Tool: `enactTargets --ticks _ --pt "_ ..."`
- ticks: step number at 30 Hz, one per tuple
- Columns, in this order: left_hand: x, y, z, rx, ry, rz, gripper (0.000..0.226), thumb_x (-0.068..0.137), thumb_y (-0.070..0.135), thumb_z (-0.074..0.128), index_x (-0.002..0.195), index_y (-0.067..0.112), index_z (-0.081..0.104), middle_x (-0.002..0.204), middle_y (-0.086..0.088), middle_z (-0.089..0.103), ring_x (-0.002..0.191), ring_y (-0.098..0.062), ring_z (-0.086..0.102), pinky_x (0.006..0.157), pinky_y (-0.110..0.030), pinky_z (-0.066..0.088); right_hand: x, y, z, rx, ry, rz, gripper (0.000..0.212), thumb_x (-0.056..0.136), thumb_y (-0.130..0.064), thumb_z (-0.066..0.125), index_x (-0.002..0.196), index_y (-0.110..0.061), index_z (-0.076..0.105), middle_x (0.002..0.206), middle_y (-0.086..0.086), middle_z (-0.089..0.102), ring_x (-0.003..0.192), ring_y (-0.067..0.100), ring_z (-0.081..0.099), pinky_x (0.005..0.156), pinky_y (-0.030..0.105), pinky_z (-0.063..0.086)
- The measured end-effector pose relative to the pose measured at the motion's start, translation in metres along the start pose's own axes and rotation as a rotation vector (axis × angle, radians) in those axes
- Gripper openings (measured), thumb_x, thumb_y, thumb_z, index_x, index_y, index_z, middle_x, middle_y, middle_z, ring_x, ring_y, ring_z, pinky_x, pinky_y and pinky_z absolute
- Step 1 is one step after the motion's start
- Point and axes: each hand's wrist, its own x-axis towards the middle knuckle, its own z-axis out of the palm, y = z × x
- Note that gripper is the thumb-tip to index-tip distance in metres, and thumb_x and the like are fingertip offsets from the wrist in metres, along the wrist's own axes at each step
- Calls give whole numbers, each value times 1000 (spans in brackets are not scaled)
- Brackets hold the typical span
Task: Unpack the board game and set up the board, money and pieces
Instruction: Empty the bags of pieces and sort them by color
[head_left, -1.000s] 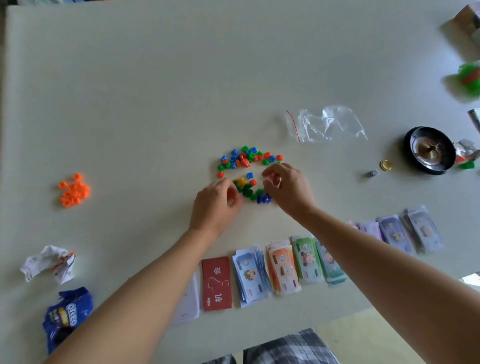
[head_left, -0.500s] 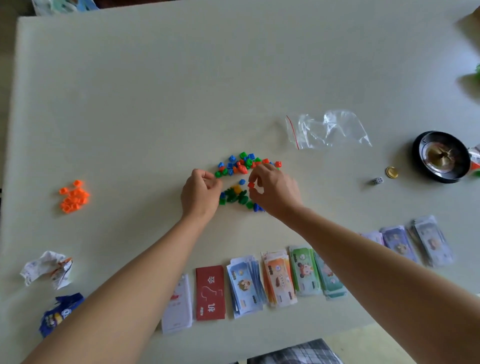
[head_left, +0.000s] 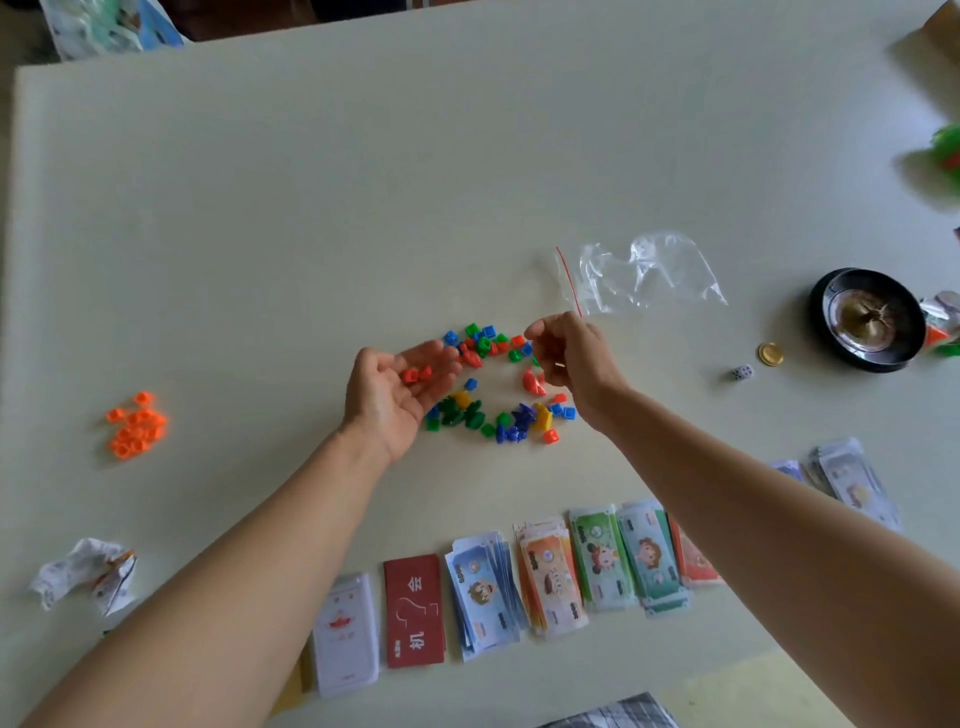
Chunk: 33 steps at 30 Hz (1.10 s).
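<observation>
Over the middle of the tabletop (head_left: 311, 208), the left hand (head_left: 397, 397) is held palm up with fingers released, and two red pieces (head_left: 416, 374) are carried on the palm. Just beside it, the right hand (head_left: 571, 364) is raised with fingers curled, thumb and forefinger drawn together; whether a piece is pinched cannot be told. Between and beneath the hands, mixed pieces (head_left: 485, 358) in red, green, blue and yellow are scattered. An orange pile (head_left: 136, 426) is set well apart to the left. Money stacks (head_left: 597, 566) are lined along the near edge, beside a red card (head_left: 414, 608) and white cards (head_left: 345, 634). A bag (head_left: 644, 270), die (head_left: 742, 372), coin (head_left: 770, 353) and black wheel (head_left: 867, 319) are seen to the right.
</observation>
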Motion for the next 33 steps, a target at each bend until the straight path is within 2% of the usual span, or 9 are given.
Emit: enactTargets --ticks 3,5,8,12,17,22,26,28,33 --pt "1 -3 7 -16 -51 -56 51 95 30 26 89 -1 67 82 -16 70 70 -25 67 61 -27 58 6 6 -5 -350 160 -87 14 89 -10 50 88 -12 63 70 0 56 55 8 46 49 20 36" --pt "4 -10 15 235 63 12 41 95 27 33 86 6 67 69 -6 59 54 -16 54 45 -21 44 8 14 -11 -554 179 -97 10 88 -14 57 97 -15 62 69 -3 57 56 8 52 51 22 42" --pt "10 -19 19 692 174 206 23 91 13 45 79 14 65 59 2 43 49 -11 34 40 -17 25 7 21 -19 -763 204 -114 10 85 -17 58 93 -20 63 62 -7 56 54 9 55 50 23 42" --pt "15 -27 21 1091 143 384 18 88 9 54 85 18 70 77 5 64 65 -8 53 57 -20 45 7 25 -31 -790 218 -165 13 83 -15 58 94 -19 63 57 -9 50 49 6 48 48 23 36" --pt "21 -34 27 1449 235 532 7 84 16 62 88 22 64 60 10 48 65 -15 51 62 -26 38 9 28 -34 -862 110 -191 21 80 -19 64 101 -20 60 57 -7 51 50 9 47 47 26 37" --pt "20 -39 34 1611 261 616 11 85 19 62 95 23 62 74 12 54 78 -19 58 68 -28 44 4 28 -38 -1041 142 -205 31 77 -48 69 92 -24 56 73 -5 57 66 15 56 52 27 39" --pt "19 -44 46 1684 181 710 15 86 16 60 99 22 63 69 8 50 80 -23 61 65 -30 43 8 27 -42 -1114 54 -196 15 82 -38 68 88 -25 63 76 -2 61 71 18 59 54 27 42" --pt "20 -46 57 1705 121 754 15 87 16 59 100 22 64 69 5 51 79 -22 60 61 -28 38 10 28 -46 -1037 57 -216 8 83 -31 65 83 -25 59 67 -6 55 64 16 54 50 26 38" --pt "31 -56 79 1866 29 797 28 91 37 60 116 26 63 91 0 70 92 -23 64 68 -29 43 2 20 -60 -314 -7 -14 13 87 -19 46 74 -16 46 63 1 48 55 15 36 49 24 28"
